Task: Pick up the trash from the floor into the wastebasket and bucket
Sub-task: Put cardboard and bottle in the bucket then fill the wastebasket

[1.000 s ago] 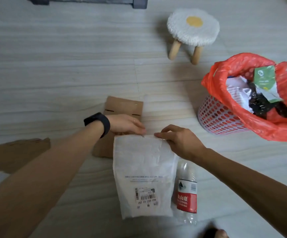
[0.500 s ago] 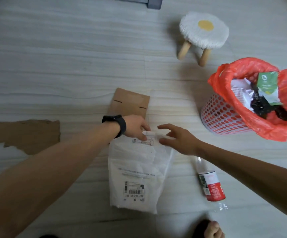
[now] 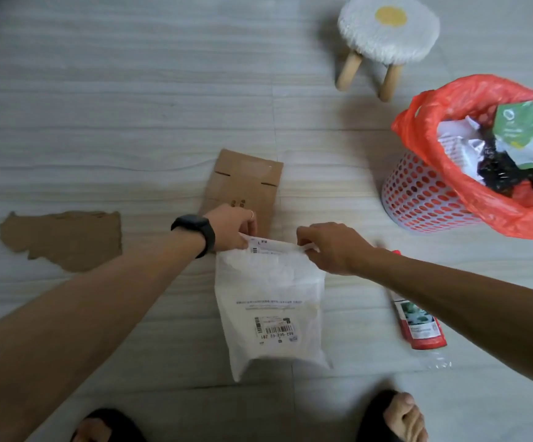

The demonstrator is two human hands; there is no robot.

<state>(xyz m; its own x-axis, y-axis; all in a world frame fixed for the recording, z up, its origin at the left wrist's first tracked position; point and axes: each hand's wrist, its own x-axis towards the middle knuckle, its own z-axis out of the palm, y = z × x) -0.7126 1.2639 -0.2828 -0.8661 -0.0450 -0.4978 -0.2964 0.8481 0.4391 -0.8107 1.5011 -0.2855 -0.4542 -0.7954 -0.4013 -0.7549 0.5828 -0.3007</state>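
Both hands work the top edge of a white mailer bag [image 3: 271, 301]. The left hand [image 3: 231, 228], black wristband [image 3: 198, 231] on its wrist, pinches the left corner; the right hand [image 3: 332, 247] pinches the right corner. Barcode label faces up near the bag's lower end.

On the floor [image 3: 99, 106]:
- Flat cardboard piece [image 3: 246, 183] just beyond the left hand.
- Torn cardboard scrap [image 3: 64, 239] well to the left.
- Plastic bottle [image 3: 418, 323] with red label, right of the bag, partly under the right forearm.

The perforated wastebasket [image 3: 418, 199] at far right has a red liner [image 3: 469, 100] and holds paper, dark material and a green-white packet. A stool [image 3: 386, 30] with a fuzzy white seat stands beyond it. Sandalled feet [image 3: 399, 416] show at the bottom edge.
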